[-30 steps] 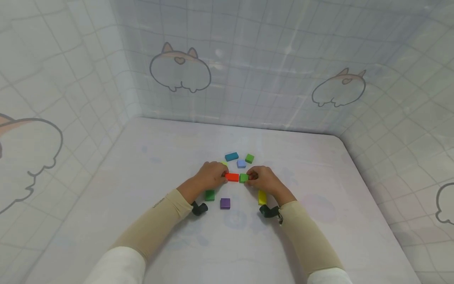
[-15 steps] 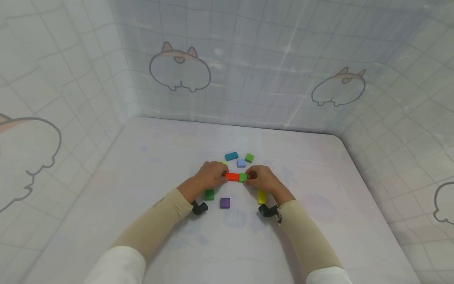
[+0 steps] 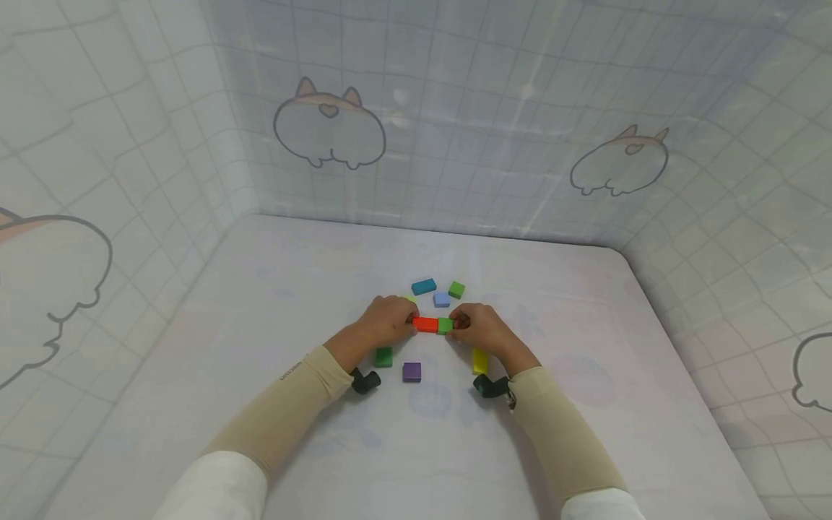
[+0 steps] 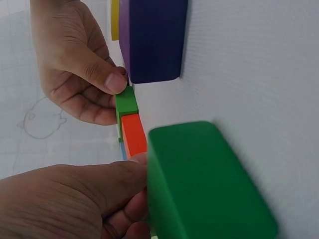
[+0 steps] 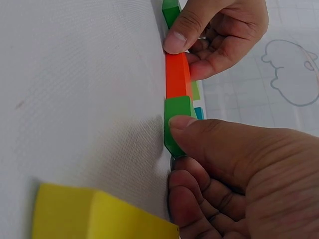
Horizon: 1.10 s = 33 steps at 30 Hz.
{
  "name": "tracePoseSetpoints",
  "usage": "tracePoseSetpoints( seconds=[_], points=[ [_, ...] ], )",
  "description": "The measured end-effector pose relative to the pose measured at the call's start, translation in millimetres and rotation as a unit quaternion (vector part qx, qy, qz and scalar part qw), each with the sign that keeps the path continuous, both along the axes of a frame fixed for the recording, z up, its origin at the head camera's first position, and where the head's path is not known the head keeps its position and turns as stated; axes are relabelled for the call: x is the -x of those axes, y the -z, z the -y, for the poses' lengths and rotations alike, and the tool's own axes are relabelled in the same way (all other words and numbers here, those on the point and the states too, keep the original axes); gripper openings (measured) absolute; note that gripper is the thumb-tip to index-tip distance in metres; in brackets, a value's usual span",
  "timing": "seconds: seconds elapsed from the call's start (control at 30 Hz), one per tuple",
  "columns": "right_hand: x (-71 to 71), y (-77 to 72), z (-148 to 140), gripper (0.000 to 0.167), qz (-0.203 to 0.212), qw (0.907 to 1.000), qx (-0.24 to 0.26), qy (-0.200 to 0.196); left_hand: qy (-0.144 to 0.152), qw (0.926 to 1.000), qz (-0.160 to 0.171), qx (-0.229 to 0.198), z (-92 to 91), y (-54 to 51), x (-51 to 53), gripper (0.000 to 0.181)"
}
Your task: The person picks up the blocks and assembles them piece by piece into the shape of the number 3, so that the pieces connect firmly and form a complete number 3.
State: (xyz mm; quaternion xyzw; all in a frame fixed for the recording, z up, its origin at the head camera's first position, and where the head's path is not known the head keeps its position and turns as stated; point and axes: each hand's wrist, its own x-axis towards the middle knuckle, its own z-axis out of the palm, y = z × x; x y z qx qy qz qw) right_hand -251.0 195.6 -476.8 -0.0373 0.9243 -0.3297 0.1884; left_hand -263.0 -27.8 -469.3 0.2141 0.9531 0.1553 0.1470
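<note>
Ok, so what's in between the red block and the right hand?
A small green block. One end meets the red block, and the right hand pinches its other end. The head view shows this.

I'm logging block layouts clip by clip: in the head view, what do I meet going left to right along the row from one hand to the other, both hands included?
Left hand → red block → small green block → right hand.
</note>
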Motion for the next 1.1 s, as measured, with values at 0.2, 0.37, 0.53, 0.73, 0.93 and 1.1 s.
tracePoseSetpoints(
  seconds=[0.2, 0.37, 0.53, 0.73, 0.93, 1.1],
  points=[
    [-0.1, 0.3, -0.6, 0.034, 0.002, 1.0000, 0.003, 0.002, -0.007, 1.0000, 0.005, 0.000, -0.4, 2.7, 1.1, 0.029],
    [-0.9, -0.3, -1.1, 0.034, -0.002, 1.0000, 0.004, 0.000, -0.005, 1.0000, 0.001, -0.001, -0.5, 3.9, 1.9, 0.029],
    [-1.4, -1.0, -1.2, 0.034, -0.004, 1.0000, 0.004, -0.002, 0.000, 1.0000, -0.004, -0.007, 0.0, 3.2, 1.9, 0.030],
    [-1.4, -1.3, -0.5, 0.034, -0.006, 1.0000, 0.005, -0.001, 0.001, 1.0000, -0.003, -0.005, 0.0, 3.2, 2.0, 0.031],
    [-1.9, -1.5, -1.0, 0.035, -0.008, 0.9999, 0.006, -0.003, 0.003, 1.0000, -0.001, 0.002, 0.3, 4.0, 1.7, 0.035],
    [-2.3, -5.7, -2.0, 0.037, -0.013, 0.9999, 0.004, -0.004, 0.008, 0.9999, -0.007, 0.000, 1.5, 3.3, 0.3, 0.036]
  ],
)
